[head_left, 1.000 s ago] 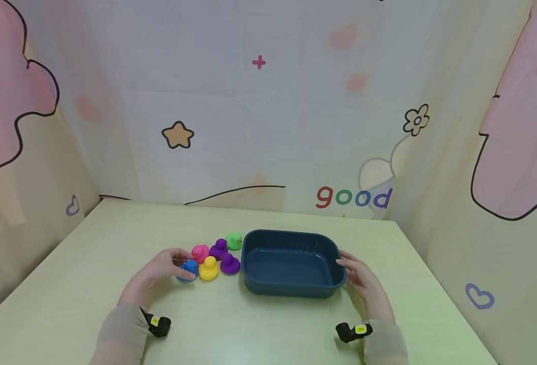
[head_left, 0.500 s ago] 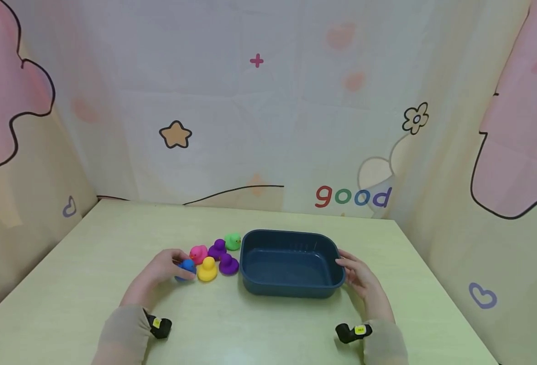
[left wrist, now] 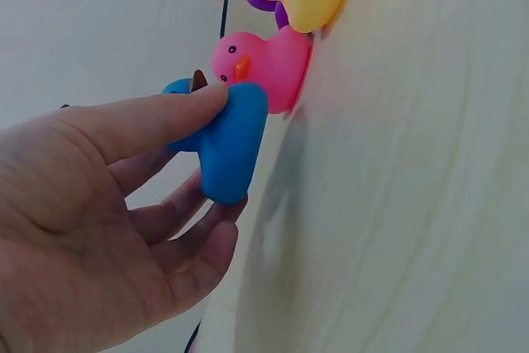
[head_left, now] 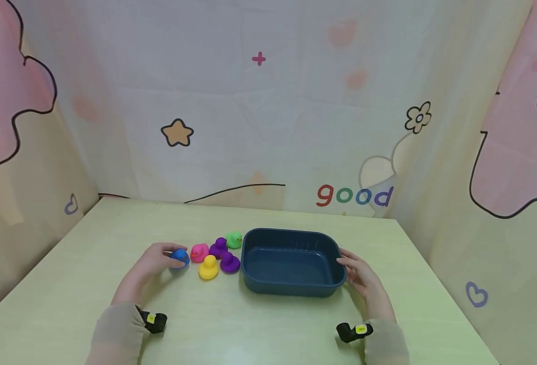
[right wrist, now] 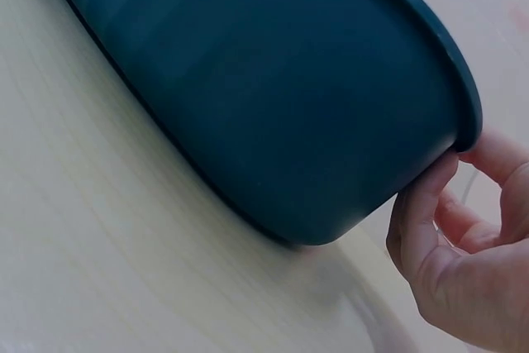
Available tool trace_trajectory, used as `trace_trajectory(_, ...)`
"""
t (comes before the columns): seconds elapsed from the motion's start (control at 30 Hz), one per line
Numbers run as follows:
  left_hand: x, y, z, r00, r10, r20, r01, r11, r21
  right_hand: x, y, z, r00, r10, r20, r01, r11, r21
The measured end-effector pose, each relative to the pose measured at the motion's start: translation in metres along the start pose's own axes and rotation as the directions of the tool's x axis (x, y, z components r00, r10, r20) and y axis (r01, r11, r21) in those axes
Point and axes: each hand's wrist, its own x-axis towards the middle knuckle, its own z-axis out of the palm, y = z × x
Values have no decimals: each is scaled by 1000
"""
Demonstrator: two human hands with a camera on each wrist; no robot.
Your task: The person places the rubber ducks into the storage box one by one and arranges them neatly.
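Observation:
My left hand [head_left: 157,256] pinches a blue rubber duck [head_left: 180,257] between thumb and fingers, left of the other ducks. In the left wrist view the blue duck [left wrist: 231,142] is tilted, the thumb across it and fingertips beneath, with a shadow on the table beside it. Close by sits a pink duck [head_left: 200,253]. At the right end of a dark blue rectangular basin [head_left: 291,290], my right hand [head_left: 359,276] grips the rim, one fingertip over it. In the right wrist view the thumb lies against the basin's outer wall [right wrist: 289,97].
Beside the pink duck stand a yellow duck [head_left: 209,268], two purple ducks [head_left: 229,263] and a green duck [head_left: 234,240], near the basin's left side. All stand on a pale wooden table [head_left: 250,329]. A printed cloth [head_left: 231,152] hangs behind.
My left hand has drawn the blue duck back and to the left, away from the yellow and pink ducks. The right hand and basin have stayed in place.

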Motion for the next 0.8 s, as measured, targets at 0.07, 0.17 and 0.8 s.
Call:
trace_trajectory(0.07, 1, 0, 1, 1000, 8, 1, -8, 1000, -3, 0, 0, 0, 1000, 0, -7, 0, 1000, -4)
trace_trajectory(0.17, 2, 1, 1, 1000, 22, -2, -22, 1000, -4, 0, 0, 1, 1000, -1, -15, 0, 1000, -14)
trace_trajectory(0.8, 1, -2, 2, 996, 85, 32, -87, 996, 38, 1, 0, 1, 1000, 12, -18, -12, 1000, -20)
